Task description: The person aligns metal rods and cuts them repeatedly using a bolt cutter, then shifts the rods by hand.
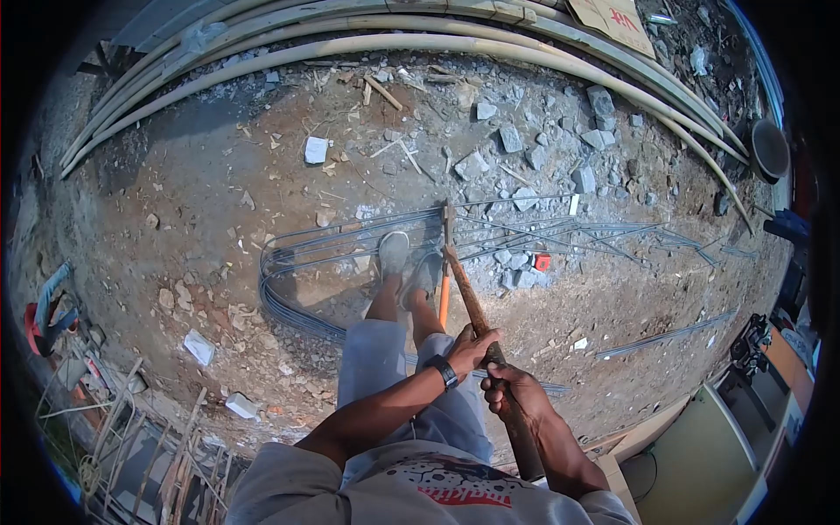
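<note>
A long rusty bar (466, 293) runs from near my waist to a metal cutter head (449, 223) on the ground. My left hand (472, 348), with a black watch at the wrist, is wrapped round the bar. Just below it, my right hand (518, 391) grips the thicker lower part. An orange handle (444, 302) lies beside the bar, close to my feet. Bundled steel rods (350, 229), bent into a loop at the left, pass by the cutter head and spread out to the right. My left shoe (394, 251) is among the rods.
Long bamboo poles (420, 44) curve across the back. Broken stones (510, 138) and a red box-like object (542, 262) lie beyond and right of the rods. More rods (669, 334) rest at the right. Wooden sticks (179, 455) stand at the lower left. A dark bucket (769, 150) is far right.
</note>
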`<state>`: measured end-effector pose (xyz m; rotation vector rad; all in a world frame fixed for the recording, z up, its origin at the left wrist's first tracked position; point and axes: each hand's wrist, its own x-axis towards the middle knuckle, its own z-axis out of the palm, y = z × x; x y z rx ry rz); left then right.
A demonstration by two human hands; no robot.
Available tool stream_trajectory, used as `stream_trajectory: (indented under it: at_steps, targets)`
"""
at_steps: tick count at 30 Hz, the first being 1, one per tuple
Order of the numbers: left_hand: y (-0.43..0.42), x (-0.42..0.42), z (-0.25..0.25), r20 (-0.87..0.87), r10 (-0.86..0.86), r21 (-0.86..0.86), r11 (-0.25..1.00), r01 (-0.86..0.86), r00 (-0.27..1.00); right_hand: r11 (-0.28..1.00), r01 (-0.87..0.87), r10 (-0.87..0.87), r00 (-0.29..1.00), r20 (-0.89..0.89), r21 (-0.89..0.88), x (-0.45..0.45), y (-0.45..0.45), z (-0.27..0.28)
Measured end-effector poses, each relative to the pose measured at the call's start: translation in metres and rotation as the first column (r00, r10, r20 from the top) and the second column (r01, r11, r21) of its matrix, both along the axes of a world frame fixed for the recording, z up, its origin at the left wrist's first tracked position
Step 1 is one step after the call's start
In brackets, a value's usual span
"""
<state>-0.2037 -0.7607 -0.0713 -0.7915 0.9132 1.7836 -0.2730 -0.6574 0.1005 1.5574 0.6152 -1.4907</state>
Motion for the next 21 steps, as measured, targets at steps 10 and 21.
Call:
stream_trajectory:
  at_steps: [10,21]
  targets:
    - [-0.002,0.011,0.001,0.43,0.092,0.065,0.989,-0.132,0.898,0.95,-0.298,0.304,0.951,-0.06,0.092,0.009,-0.014,0.019]
    - [0.034,0.077,0.015,0.48,0.156,-0.241,0.97,-0.041,0.863,0.3,-0.884,0.954,0.275,-0.121,0.359,0.191,0.011,0.055]
